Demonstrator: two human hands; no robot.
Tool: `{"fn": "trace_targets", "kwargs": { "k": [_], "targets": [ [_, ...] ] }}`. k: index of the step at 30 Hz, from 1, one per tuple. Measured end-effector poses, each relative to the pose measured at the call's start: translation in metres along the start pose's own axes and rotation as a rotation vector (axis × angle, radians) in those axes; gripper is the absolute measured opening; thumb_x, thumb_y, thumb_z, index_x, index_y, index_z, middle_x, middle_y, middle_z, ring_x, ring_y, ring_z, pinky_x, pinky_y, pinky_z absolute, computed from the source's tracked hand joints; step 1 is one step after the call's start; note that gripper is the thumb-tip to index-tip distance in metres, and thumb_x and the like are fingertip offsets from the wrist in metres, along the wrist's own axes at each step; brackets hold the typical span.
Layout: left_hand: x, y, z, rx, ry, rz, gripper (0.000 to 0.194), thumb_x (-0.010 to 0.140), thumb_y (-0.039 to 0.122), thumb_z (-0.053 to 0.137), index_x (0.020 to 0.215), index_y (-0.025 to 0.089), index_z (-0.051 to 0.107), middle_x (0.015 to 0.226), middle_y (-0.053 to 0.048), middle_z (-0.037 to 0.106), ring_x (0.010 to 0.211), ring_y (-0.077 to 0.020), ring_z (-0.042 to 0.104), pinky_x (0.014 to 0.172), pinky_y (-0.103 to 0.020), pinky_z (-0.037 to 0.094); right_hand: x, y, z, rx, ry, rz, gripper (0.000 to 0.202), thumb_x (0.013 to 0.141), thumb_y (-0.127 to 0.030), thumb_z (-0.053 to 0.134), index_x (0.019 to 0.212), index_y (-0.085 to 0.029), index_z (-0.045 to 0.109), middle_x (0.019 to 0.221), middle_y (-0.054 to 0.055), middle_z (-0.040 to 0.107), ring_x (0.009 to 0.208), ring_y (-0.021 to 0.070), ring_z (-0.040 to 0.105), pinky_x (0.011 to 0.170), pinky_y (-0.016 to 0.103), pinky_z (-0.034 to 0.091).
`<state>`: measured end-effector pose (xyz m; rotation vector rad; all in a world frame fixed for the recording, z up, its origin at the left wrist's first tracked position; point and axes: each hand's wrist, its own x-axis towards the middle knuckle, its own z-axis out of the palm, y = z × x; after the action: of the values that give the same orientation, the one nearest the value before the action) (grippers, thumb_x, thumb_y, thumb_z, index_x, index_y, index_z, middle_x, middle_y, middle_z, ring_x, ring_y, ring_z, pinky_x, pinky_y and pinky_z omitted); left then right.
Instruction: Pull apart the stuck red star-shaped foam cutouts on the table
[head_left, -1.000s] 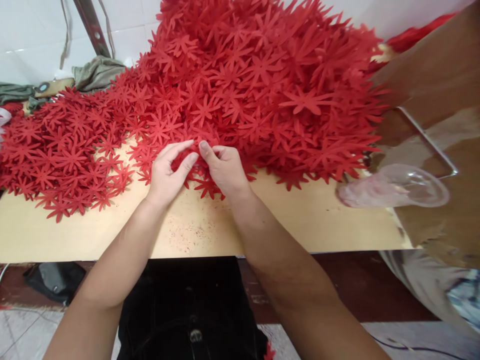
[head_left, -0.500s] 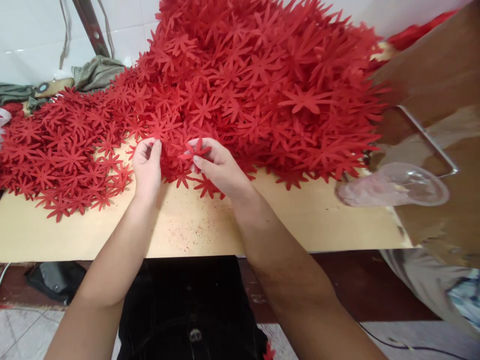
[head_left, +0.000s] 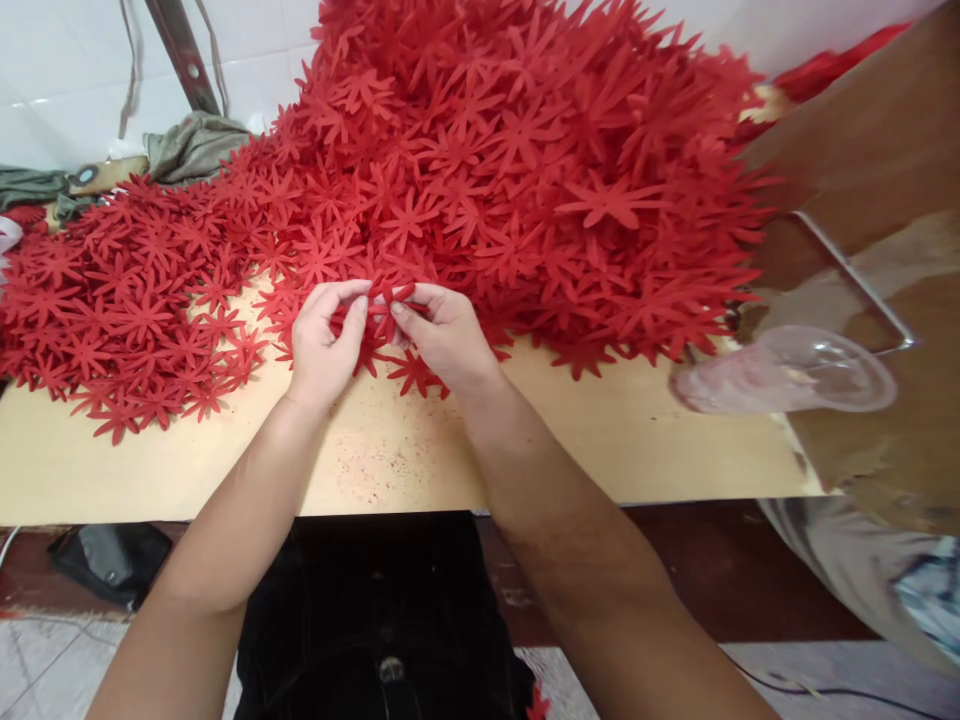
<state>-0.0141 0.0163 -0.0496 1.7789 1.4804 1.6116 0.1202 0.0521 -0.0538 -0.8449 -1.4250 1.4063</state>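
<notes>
Between my hands is a small red flower piece (head_left: 388,297) with narrow petals. My right hand (head_left: 444,330) pinches it from the right with thumb and fingers. From the left, the thumb and forefinger of my left hand (head_left: 328,335) close on its left petals. Both hands are above the front edge of a large pile of red flower pieces (head_left: 517,140), which rises high behind them and spreads lower to the left. A few pieces lie on the pale tabletop (head_left: 585,440) just below my hands.
A clear plastic cup (head_left: 787,375) lies on its side at the right, next to brown cardboard (head_left: 885,300). Grey-green cloth (head_left: 195,148) lies at the back left by the tiled wall. A black bag (head_left: 112,560) is under the table at left.
My left hand has moved right, from apart to meeting the flower piece held by my right hand. My right hand has barely shifted, and the held piece is turned slightly.
</notes>
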Motion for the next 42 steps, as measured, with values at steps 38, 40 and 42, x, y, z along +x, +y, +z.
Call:
{"fn": "trace_targets", "kwargs": {
  "k": [38, 40, 42],
  "targets": [
    [0.012, -0.016, 0.0, -0.352, 0.097, -0.406, 0.017, 0.072, 0.033, 0.071, 0.075, 0.019, 0.062, 0.057, 0.005, 0.06, 0.051, -0.0058, 0.052, 0.054, -0.02, 0.044, -0.005, -0.011, 0.002, -0.007, 0.226, -0.026, 0.049, 0.068, -0.061, 0.064, 0.054, -0.019, 0.043, 0.049, -0.006, 0.04, 0.047, 0.0044, 0.037, 0.046, 0.02, 0.035],
    [0.011, -0.013, 0.001, -0.351, 0.075, -0.416, 0.016, 0.073, 0.031, 0.07, 0.074, 0.019, 0.061, 0.057, 0.006, 0.06, 0.052, -0.0056, 0.052, 0.054, -0.02, 0.043, -0.004, -0.012, 0.003, 0.049, 0.219, -0.04, 0.043, 0.064, -0.059, 0.069, 0.061, -0.019, 0.052, 0.055, -0.005, 0.049, 0.053, 0.0054, 0.046, 0.053, 0.021, 0.044],
    [0.01, -0.01, 0.001, -0.334, 0.043, -0.418, 0.016, 0.076, 0.03, 0.068, 0.07, 0.019, 0.058, 0.057, 0.006, 0.058, 0.053, -0.006, 0.051, 0.056, -0.021, 0.042, -0.005, -0.012, 0.003, 0.082, 0.18, -0.047, 0.04, 0.062, -0.056, 0.073, 0.073, -0.02, 0.061, 0.063, -0.004, 0.057, 0.059, 0.0064, 0.052, 0.06, 0.022, 0.048]
  ]
}}
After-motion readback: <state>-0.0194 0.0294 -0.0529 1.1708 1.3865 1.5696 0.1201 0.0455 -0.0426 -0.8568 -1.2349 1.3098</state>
